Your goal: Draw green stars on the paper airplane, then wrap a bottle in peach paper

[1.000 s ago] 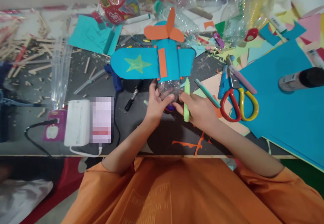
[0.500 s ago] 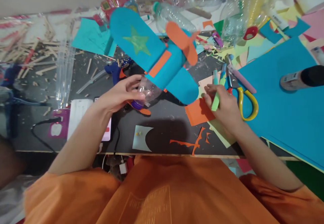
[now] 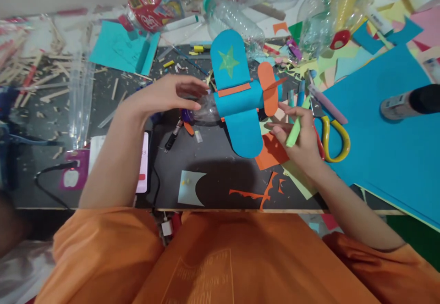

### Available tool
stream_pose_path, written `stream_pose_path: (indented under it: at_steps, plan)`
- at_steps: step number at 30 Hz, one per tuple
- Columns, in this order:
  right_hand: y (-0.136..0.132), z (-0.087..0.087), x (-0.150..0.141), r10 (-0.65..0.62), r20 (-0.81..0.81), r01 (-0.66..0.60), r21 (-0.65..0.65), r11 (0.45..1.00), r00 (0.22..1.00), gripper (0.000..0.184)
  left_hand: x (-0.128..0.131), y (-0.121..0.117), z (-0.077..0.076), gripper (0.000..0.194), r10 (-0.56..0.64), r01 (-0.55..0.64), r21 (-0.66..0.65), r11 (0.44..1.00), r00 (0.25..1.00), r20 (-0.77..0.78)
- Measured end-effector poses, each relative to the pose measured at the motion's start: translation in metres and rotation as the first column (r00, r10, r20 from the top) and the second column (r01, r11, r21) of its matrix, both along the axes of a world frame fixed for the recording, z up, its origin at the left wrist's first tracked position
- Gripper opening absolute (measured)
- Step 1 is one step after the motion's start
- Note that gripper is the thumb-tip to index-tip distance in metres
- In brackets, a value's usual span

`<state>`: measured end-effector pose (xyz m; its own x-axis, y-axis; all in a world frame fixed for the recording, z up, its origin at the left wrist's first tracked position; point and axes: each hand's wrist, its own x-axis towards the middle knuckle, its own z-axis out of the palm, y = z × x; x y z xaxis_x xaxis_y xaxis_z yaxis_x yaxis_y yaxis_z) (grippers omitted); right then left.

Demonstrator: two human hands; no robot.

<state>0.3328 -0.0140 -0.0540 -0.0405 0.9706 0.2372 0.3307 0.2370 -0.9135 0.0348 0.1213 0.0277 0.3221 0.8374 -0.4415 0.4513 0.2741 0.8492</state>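
A toy plane (image 3: pixel 240 97), made from a clear plastic bottle wrapped in blue paper, lies low over the table, its nose to the right. One blue wing carries a green star (image 3: pixel 228 62), and an orange propeller (image 3: pixel 268 88) is at the nose. My left hand (image 3: pixel 165 95) curves its thumb and fingers around the clear tail end (image 3: pixel 208 111), near the purple cap. In my right hand (image 3: pixel 302 134) a light green stick-shaped tool (image 3: pixel 294 132) is held, its kind unclear. The fingertips of that hand are close to the propeller.
Yellow-and-red scissors (image 3: pixel 337 139) and large blue sheets (image 3: pixel 385 157) lie at the right, with a black-capped bottle (image 3: pixel 409 104) on them. Orange scraps (image 3: pixel 266 191) are near the table edge. A phone (image 3: pixel 143 162) lies at left. Plastic bottles (image 3: pixel 237 24) and wood sticks (image 3: pixel 37 70) line the back.
The plane has been lowered and turned, so its nose points right rather than up and right. My left hand moved with its tail. My right hand has spread its fingers toward the propeller.
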Motion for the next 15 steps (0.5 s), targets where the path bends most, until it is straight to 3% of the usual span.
stream_pose_path:
  at_steps: [4,6,8,9,12,15]
  plan:
    - [-0.005,0.001,-0.005,-0.014,0.020,0.014,-0.019,1.000,1.000,0.029,0.003,-0.025,0.009,0.029,-0.008,0.014,0.284,0.959,1.000,-0.023]
    - [-0.007,0.001,-0.006,-0.018,0.021,0.019,-0.026,0.999,1.000,0.029,0.006,-0.053,0.002,0.016,0.191,-0.210,0.466,0.859,0.978,0.088]
    - [-0.008,0.001,-0.005,-0.026,0.024,0.026,-0.027,0.999,0.999,0.029,0.013,-0.088,-0.012,0.009,0.380,-0.493,0.507,0.707,0.869,0.316]
    - [-0.008,0.000,-0.005,-0.032,0.027,0.032,-0.026,0.999,0.999,0.029,0.017,-0.106,-0.022,0.014,0.406,-0.557,0.452,0.697,0.825,0.392]
    - [-0.007,-0.001,-0.004,-0.031,0.037,0.032,-0.030,0.999,0.999,0.028,0.035,-0.147,-0.050,0.014,0.449,-0.541,0.092,0.836,0.771,0.453]
    - [-0.007,-0.002,-0.005,-0.025,0.034,0.026,-0.035,0.999,0.999,0.029,0.052,-0.157,-0.066,0.036,0.489,-0.476,-0.161,0.865,0.725,0.485]
